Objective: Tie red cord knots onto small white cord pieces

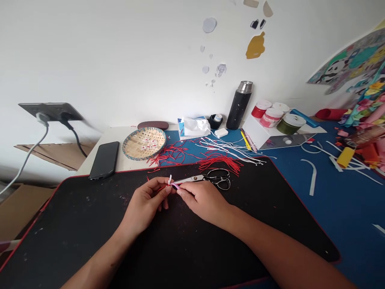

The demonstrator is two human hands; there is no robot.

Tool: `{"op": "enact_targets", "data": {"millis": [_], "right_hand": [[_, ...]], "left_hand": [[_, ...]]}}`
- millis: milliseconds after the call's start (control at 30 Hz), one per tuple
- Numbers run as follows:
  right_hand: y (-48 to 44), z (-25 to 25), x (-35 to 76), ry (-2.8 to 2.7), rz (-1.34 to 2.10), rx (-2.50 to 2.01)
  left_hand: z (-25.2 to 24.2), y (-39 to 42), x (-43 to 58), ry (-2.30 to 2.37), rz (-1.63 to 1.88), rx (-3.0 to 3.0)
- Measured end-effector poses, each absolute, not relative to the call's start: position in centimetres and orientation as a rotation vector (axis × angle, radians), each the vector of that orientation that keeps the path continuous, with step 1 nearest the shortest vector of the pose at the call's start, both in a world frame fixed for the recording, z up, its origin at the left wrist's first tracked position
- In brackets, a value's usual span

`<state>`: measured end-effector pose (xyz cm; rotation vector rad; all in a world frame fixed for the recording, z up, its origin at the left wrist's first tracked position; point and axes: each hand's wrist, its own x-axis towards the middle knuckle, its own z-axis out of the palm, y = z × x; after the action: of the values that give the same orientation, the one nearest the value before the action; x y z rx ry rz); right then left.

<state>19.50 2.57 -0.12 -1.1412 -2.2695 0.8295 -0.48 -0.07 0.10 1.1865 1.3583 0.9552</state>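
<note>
My left hand pinches a short piece of red and white cord between thumb and fingers, its white end sticking up. Close against it, my right hand grips a thin pink tool, whose tip meets the cord; my fingers hide most of it, so I cannot tell its kind. Just behind both hands, a pair of scissors lies on the black mat, handles to the right. Beyond them are a bundle of cut red cords and a spread of white cords.
A woven basket holds small red and white bits. Around it are a phone, a tissue box, a black flask and several paint jars. Paper scraps lie on the blue surface at right.
</note>
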Motion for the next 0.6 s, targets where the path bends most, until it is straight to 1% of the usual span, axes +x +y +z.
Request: {"op": "enact_targets", "data": {"millis": [300,500,600], "right_hand": [[3.27,-0.54,20.44,-2.495,0.521,-1.052],[3.24,0.00,20.58,-2.609,0.325,-1.037],[3.13,0.36,20.55,-2.635,0.280,-1.050]], "left_hand": [[0.22,0.14,-1.17,1.253,0.823,1.198],[0.49,0.19,-1.51,1.223,0.808,1.185],[0.65,0.10,-1.52,1.235,0.796,1.196]]}}
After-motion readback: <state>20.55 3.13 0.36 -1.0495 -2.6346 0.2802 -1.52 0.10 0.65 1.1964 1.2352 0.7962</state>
